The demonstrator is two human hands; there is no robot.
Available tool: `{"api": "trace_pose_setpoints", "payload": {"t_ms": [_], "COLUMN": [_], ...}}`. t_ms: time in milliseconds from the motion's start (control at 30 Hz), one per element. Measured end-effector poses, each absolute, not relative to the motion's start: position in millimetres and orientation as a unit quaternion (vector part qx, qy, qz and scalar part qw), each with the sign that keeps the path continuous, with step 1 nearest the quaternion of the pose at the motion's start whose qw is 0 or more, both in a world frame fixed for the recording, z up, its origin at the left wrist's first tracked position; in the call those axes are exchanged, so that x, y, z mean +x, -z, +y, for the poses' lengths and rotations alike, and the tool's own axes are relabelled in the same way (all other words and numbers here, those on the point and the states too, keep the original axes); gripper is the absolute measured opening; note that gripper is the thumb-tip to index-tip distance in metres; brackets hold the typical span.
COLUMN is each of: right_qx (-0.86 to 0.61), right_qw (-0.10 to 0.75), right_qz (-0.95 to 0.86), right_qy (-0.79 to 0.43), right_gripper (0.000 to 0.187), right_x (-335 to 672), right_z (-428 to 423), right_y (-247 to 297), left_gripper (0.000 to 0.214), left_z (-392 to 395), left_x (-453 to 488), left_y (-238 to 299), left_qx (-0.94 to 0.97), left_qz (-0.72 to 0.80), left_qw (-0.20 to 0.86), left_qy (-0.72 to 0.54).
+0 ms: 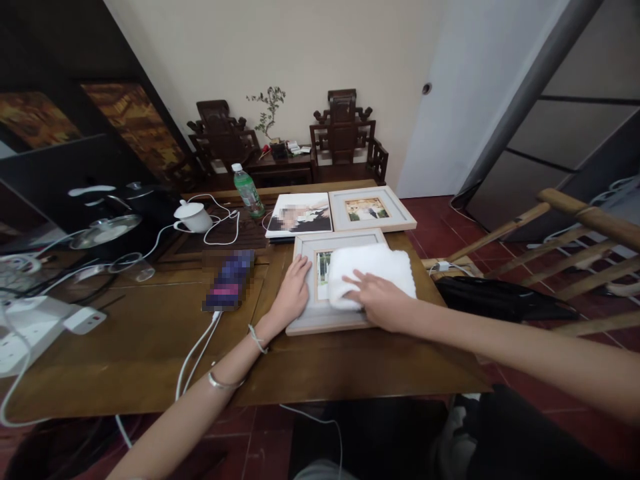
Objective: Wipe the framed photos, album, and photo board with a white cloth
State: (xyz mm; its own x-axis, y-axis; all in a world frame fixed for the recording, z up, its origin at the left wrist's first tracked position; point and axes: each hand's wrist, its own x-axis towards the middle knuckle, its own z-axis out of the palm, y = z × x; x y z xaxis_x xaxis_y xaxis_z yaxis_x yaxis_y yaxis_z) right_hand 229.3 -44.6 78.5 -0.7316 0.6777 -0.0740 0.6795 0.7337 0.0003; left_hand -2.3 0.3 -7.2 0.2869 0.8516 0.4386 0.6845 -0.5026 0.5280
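A light wooden picture frame [330,325] lies flat near the table's right end, with a photo in its pale mat. My left hand [296,285] rests along its left edge, fingers stretched out over the rim. A folded white cloth [380,263] covers the right part of the frame and hides much of the photo. Pressing the cloth onto the frame, my right hand [377,300] has some fingers extended and the cloth bunched under them. Behind are a second picture frame [400,212] with a photo and a white-edged picture panel [305,213].
Left of the frame lies a phone [229,280] with a white cable. Farther back stand a green-labelled bottle [247,190] and a lidded white cup [193,217]. A clear plastic cup [137,268], a kettle and a power strip [30,333] occupy the left. A wooden chair [575,207] stands right.
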Motion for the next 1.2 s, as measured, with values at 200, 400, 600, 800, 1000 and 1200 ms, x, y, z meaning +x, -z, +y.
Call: {"api": "trace_pose_setpoints", "payload": {"t_ms": [200, 400, 600, 800, 1000, 1200], "right_qx": [0.416, 0.427, 0.39, 0.335, 0.307, 0.361], "right_qw": [0.009, 0.036, 0.097, 0.082, 0.061, 0.029], "right_qz": [0.903, 0.899, 0.916, 0.933, 0.949, 0.927], "right_qy": [-0.108, -0.094, 0.009, 0.102, 0.042, -0.096], "right_gripper": [0.066, 0.056, 0.054, 0.049, 0.052, 0.055], "right_x": [240, 226, 218, 217, 205, 205], "right_z": [45, 42, -34, -84, -58, 32], "right_y": [-65, -62, -87, -108, -88, -70], "left_gripper": [0.054, 0.052, 0.053, 0.052, 0.047, 0.048], "left_z": [1, 0, 0, -1, 0, 0], "left_x": [-3, -3, -2, -1, 1, 0], "left_y": [8, 6, 6, 6, 6, 7], "left_qx": [0.797, 0.802, 0.802, 0.804, 0.796, 0.797], "left_qz": [0.481, 0.487, 0.487, 0.488, 0.497, 0.486], "left_qw": [0.113, 0.104, 0.102, 0.094, 0.094, 0.102], "left_qy": [-0.348, -0.331, -0.331, -0.327, -0.331, -0.344]}}
